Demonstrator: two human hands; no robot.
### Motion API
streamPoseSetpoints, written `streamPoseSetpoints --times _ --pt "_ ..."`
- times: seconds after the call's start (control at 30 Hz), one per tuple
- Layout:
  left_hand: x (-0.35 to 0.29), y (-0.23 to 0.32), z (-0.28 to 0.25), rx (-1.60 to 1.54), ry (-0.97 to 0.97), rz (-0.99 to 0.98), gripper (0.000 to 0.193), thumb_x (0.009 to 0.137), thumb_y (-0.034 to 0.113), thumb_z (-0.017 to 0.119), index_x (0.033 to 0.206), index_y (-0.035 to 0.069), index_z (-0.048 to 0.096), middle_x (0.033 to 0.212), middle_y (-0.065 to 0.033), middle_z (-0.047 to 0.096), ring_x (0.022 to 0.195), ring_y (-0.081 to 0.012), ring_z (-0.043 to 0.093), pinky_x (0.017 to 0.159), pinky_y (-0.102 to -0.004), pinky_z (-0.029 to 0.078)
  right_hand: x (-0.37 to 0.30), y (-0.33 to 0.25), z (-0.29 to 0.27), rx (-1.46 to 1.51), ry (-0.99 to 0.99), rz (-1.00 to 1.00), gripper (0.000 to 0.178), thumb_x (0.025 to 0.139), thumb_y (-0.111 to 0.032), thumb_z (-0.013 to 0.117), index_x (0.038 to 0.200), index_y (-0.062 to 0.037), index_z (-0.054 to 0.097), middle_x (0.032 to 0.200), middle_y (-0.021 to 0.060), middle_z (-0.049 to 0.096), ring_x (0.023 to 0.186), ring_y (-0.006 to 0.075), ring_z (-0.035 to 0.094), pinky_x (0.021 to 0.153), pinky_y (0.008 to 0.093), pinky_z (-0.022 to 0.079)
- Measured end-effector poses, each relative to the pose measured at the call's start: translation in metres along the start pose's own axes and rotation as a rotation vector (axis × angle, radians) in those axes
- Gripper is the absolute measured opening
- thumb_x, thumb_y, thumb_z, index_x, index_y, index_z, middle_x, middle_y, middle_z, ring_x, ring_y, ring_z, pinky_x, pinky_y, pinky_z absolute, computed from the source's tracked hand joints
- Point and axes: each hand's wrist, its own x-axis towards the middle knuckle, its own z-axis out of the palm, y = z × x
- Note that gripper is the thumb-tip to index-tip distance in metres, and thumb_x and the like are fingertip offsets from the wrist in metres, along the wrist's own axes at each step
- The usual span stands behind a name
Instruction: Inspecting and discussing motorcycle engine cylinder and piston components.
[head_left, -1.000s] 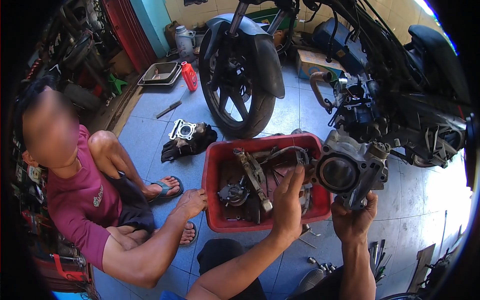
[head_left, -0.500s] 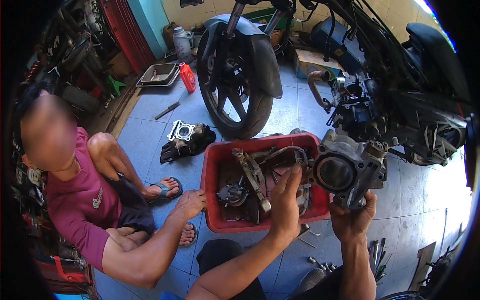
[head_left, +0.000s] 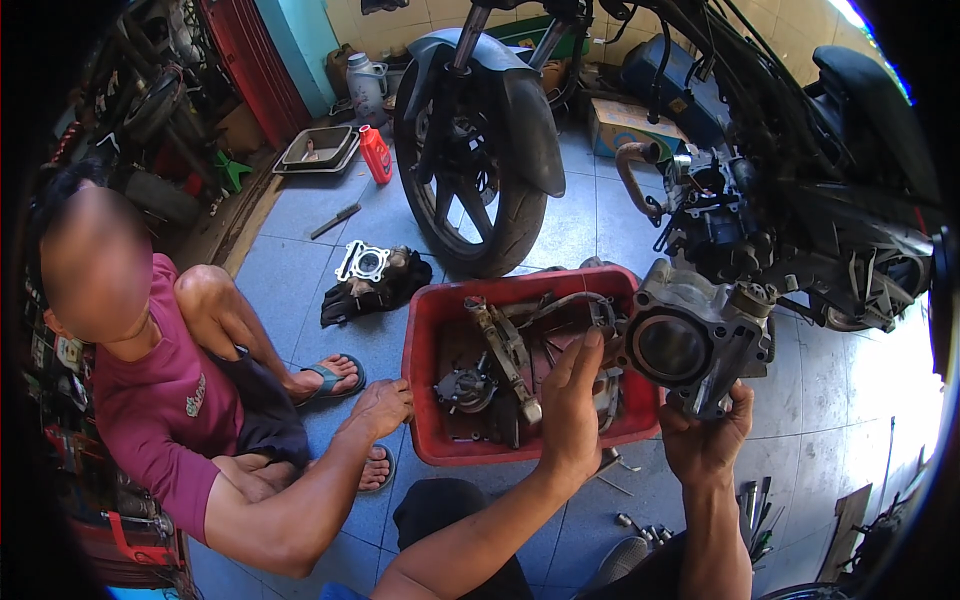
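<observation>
From below, my right hand [head_left: 705, 440] grips a grey metal engine cylinder block [head_left: 700, 335], thumb and fingers closed on its lower edge. The block is held up above the right end of a red plastic tub, its round dark bore facing me. My left hand [head_left: 575, 410] is raised beside the block's left side, fingers stretched upward. Its fingertips come close to the block's edge; contact cannot be made out. Inside the red tub [head_left: 530, 453] lie several greasy engine parts, among them a round metal part [head_left: 466, 390] at the left.
A co-worker in a maroon shirt [head_left: 160, 400] squats at the left, one hand on the tub's rim. Behind the tub stands a motorcycle's front wheel [head_left: 470, 200], with its exposed engine [head_left: 715, 200] at right. A gasket [head_left: 365, 262], red bottle [head_left: 375, 155] and tools [head_left: 755, 510] lie about.
</observation>
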Motion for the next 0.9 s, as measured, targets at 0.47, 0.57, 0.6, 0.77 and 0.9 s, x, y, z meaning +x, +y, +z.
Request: streamPoseSetpoints --times 0.47,0.57,0.6,0.77,0.9 --pt "0.006 -0.008 -0.005 -0.065 0.08 -0.042 0.044 0.099 0.046 0.055 0.121 0.009 0.064 0.107 -0.0001 0.068 0.097 -0.0112 0.057 0.084 -0.0295 0.035 0.0 0.003 0.007 0.012 -0.025 0.05 0.032 0.092 -0.039 0.053 0.099 -0.0107 0.065 0.083 0.0007 0.067 0.054 0.0093 0.046 0.05 0.0253 0.037" --pt "0.004 -0.002 0.001 -0.035 0.088 -0.058 0.044 0.098 0.048 0.056 0.119 0.01 0.065 0.104 0.0014 0.069 0.095 -0.0095 0.058 0.081 -0.0283 0.035 -0.001 0.004 0.006 0.007 -0.006 0.051 0.032 0.092 -0.039 0.052 0.099 -0.0113 0.065 0.081 0.0005 0.066 0.054 0.0091 0.045 0.051 0.0257 0.038" --pt "0.004 -0.003 0.001 -0.035 0.103 -0.052 0.044 0.097 0.049 0.057 0.117 0.011 0.066 0.101 0.0026 0.07 0.092 -0.0076 0.06 0.079 -0.0269 0.036 -0.001 0.004 0.007 0.02 0.021 0.081 0.031 0.092 -0.039 0.053 0.099 -0.0114 0.066 0.081 0.0007 0.066 0.054 0.0091 0.045 0.051 0.0257 0.038" --pt "0.007 -0.009 -0.002 -0.072 0.115 -0.07 0.043 0.098 0.048 0.055 0.117 0.011 0.064 0.106 0.0006 0.067 0.102 -0.0132 0.056 0.09 -0.0353 0.031 -0.001 0.007 0.005 0.002 0.041 0.105 0.032 0.091 -0.038 0.052 0.098 -0.0101 0.065 0.078 0.0018 0.064 0.054 0.0093 0.046 0.053 0.0264 0.038" --pt "0.006 -0.008 -0.001 -0.069 0.117 -0.072 0.044 0.097 0.05 0.055 0.117 0.011 0.064 0.106 0.0008 0.067 0.101 -0.0129 0.056 0.09 -0.0344 0.032 -0.001 0.008 -0.001 0.022 -0.004 0.109 0.032 0.091 -0.038 0.052 0.098 -0.0102 0.065 0.08 0.0016 0.064 0.056 0.0089 0.046 0.055 0.0267 0.038"
